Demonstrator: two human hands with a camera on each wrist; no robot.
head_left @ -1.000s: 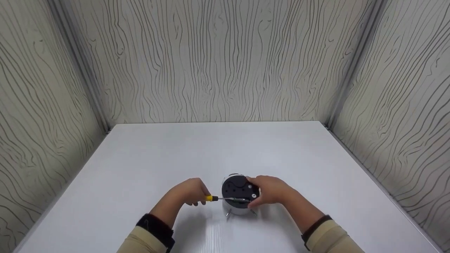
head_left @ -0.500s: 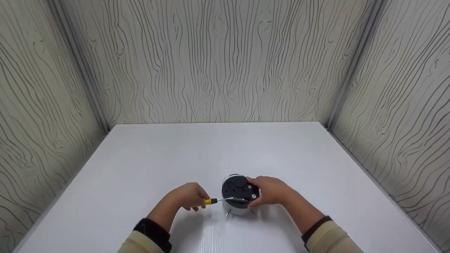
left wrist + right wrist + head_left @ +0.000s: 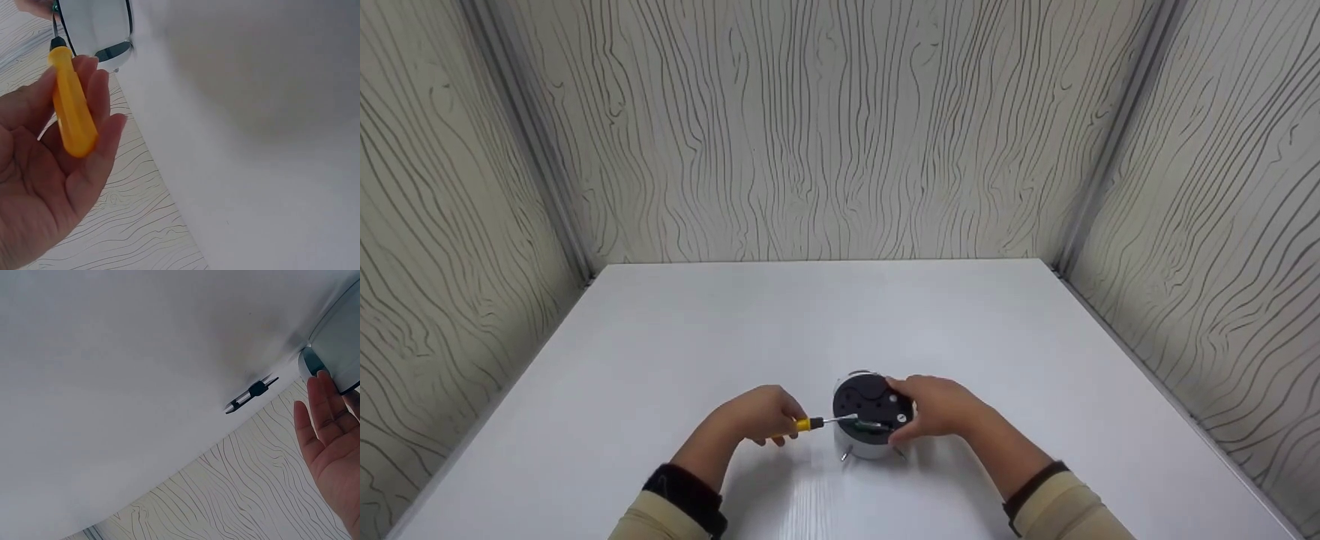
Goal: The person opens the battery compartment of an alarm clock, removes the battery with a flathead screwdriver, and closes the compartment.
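A round clock [image 3: 861, 397] with a black back, silver body and thin metal feet sits on the white table. In its back lies a dark, shiny battery [image 3: 872, 426] in a slot. My left hand [image 3: 765, 414] pinches a screwdriver by its yellow handle [image 3: 76, 112], the fingers around it and the palm showing in the left wrist view. Its metal tip [image 3: 853, 416] overlaps the clock's back near the battery's left end. My right hand [image 3: 941, 405] grips the clock's right side, thumb and fingers at the rim. In the right wrist view several fingers extend beside the clock's body [image 3: 343, 337].
A small black-and-silver object [image 3: 251, 395] lies near an edge of the white table [image 3: 697, 322]. Wood-grain panels [image 3: 825, 135] stand behind and on both sides, with grey metal posts [image 3: 529, 135] in the corners.
My left hand has shifted slightly left and down, and more of the yellow handle shows. The screwdriver's tip has tilted up over the battery's left end. My right hand and the clock stay put.
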